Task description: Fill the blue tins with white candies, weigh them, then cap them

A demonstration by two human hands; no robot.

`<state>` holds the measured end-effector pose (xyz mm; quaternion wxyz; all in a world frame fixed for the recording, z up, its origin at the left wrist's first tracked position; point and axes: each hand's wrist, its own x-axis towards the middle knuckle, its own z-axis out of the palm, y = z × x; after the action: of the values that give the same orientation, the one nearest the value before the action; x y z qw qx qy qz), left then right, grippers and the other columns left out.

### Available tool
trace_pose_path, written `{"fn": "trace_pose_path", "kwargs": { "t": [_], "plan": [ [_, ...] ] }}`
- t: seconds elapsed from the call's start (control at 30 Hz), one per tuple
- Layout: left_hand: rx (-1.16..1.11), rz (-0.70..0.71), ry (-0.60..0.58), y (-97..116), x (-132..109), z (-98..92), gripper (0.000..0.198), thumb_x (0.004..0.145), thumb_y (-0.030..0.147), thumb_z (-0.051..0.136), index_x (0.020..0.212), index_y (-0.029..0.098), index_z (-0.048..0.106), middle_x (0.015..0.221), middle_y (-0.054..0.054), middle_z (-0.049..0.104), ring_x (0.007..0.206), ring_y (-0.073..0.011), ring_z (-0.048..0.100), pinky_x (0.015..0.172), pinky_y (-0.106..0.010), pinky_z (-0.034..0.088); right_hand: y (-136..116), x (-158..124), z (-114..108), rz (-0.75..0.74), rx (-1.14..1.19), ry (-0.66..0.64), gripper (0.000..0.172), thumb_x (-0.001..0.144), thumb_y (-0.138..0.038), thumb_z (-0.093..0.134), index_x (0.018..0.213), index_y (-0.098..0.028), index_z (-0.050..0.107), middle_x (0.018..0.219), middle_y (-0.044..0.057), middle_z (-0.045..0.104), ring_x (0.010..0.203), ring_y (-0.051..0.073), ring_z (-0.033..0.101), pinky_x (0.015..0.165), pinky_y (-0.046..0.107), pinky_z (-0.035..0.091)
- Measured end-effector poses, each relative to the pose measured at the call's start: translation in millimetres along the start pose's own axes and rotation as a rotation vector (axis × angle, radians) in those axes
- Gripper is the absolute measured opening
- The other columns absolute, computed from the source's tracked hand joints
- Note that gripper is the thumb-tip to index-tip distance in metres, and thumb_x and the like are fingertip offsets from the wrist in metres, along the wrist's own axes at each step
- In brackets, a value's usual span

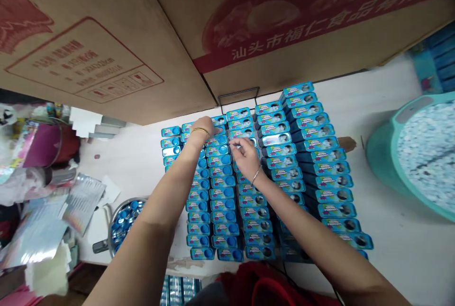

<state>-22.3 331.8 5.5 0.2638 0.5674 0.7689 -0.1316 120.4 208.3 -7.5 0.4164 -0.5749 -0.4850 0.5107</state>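
The right hand (246, 156) is pinched almost shut at a blue tin (242, 133) mid-frame — whether it has hold, I cannot tell. The left hand (202, 130), curled, rests on the next tins (219, 159) — rows of them fill the surface (387, 258) at centre frame.

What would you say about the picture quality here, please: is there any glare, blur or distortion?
In the head view, the wide lens bows the rows of blue tins and makes the cardboard cartons loom; glare whitens the foil sheets at left; the right hand looks slightly soft.
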Motion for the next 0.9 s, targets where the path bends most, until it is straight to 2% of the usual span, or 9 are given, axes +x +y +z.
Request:
{"fn": "trace_pose_path", "kwargs": {
  "t": [0.1,0.23,0.33,0.4,0.5,0.63,0.7,0.77,0.9],
  "plan": [
    [-0.029,0.011,0.039,6,-16,-2.4,0.037,0.062,0.039,0.077,0.082,0.010,0.067,0.093,-0.020,0.068,0.101,-0.0327,0.062,0.085,-0.037,0.047,-9,-11,4,-0.027,-0.038,-0.047,0.015,0.082,-0.029,0.050,0.085,-0.020,0.061,0.086,0.004,0.057,0.069,0.014,0.053,0.064,0.029,0.047],
    [-0.136,0.036,0.150,-5,-75,6.5,0.031,0.074,0.038,0.069,0.090,0.012,0.066,0.095,-0.017,0.068,0.096,-0.0272,0.064,0.082,-0.034,0.048,-18,-51,6,-0.041,-0.078,-0.159,0.019,0.083,-0.033,0.051,0.094,-0.019,0.058,0.082,0.003,0.056,0.065,0.015,0.053,0.057,0.029,0.046],
    [-0.270,0.107,0.266,-53,-141,30.7,0.028,0.084,0.044,0.057,0.098,0.021,0.063,0.091,-0.006,0.067,0.089,-0.0159,0.063,0.080,-0.025,0.047,-19,-92,14,-0.038,-0.124,-0.255,0.026,0.083,-0.037,0.052,0.101,-0.019,0.055,0.081,0.002,0.052,0.055,0.013,0.048,0.048,0.028,0.043],
    [-0.611,0.182,0.515,-105,-195,51.8,0.030,0.085,0.043,0.056,0.100,0.018,0.062,0.089,-0.005,0.066,0.081,-0.0137,0.061,0.077,-0.024,0.048,-23,-121,33,-0.112,-0.215,-0.339,0.028,0.084,-0.039,0.052,0.104,-0.020,0.054,0.093,0.006,0.054,0.067,0.016,0.054,0.061,0.033,0.050],
    [-0.896,-0.136,0.738,-199,-281,84.1,0.026,0.082,0.043,0.059,0.093,0.020,0.062,0.083,-0.002,0.065,0.073,-0.0122,0.059,0.070,-0.024,0.048,-38,-166,88,-0.312,-0.291,-0.604,0.033,0.087,-0.039,0.047,0.114,-0.021,0.052,0.112,0.012,0.055,0.100,0.024,0.056,0.084,0.041,0.050],
    [-0.975,-0.433,0.867,-302,-369,128.1,0.024,0.082,0.042,0.056,0.087,0.019,0.059,0.077,-0.002,0.062,0.069,-0.0129,0.057,0.063,-0.024,0.047,-53,-214,195,-0.616,-0.593,-1.006,0.057,0.085,-0.045,0.049,0.133,-0.015,0.042,0.137,0.017,0.043,0.127,0.028,0.039,0.104,0.042,0.036],
    [-1.006,-0.527,0.867,-330,-396,150.4,0.025,0.080,0.043,0.057,0.085,0.018,0.059,0.073,-0.001,0.061,0.064,-0.0126,0.055,0.058,-0.023,0.045,-49,-228,247,-0.705,-0.756,-1.106,0.074,0.079,-0.051,0.055,0.141,-0.017,0.032,0.145,0.018,0.033,0.133,0.034,0.029,0.106,0.048,0.030],
    [-1.037,-0.575,0.835,-342,-411,171.3,0.026,0.078,0.044,0.058,0.084,0.018,0.061,0.072,-0.001,0.061,0.062,-0.0129,0.055,0.056,-0.023,0.044,-37,-239,288,-0.723,-0.812,-1.156,0.082,0.071,-0.048,0.065,0.140,-0.016,0.033,0.146,0.020,0.031,0.134,0.039,0.024,0.106,0.053,0.025],
    [-1.106,-0.588,0.743,-345,-421,201.7,0.026,0.078,0.044,0.058,0.080,0.018,0.062,0.071,-0.001,0.061,0.064,-0.0136,0.055,0.057,-0.023,0.045,-8,-256,328,-0.723,-0.873,-1.232,0.077,0.064,-0.039,0.071,0.133,-0.019,0.041,0.145,0.020,0.032,0.134,0.043,0.019,0.100,0.060,0.027]
  ]
}}
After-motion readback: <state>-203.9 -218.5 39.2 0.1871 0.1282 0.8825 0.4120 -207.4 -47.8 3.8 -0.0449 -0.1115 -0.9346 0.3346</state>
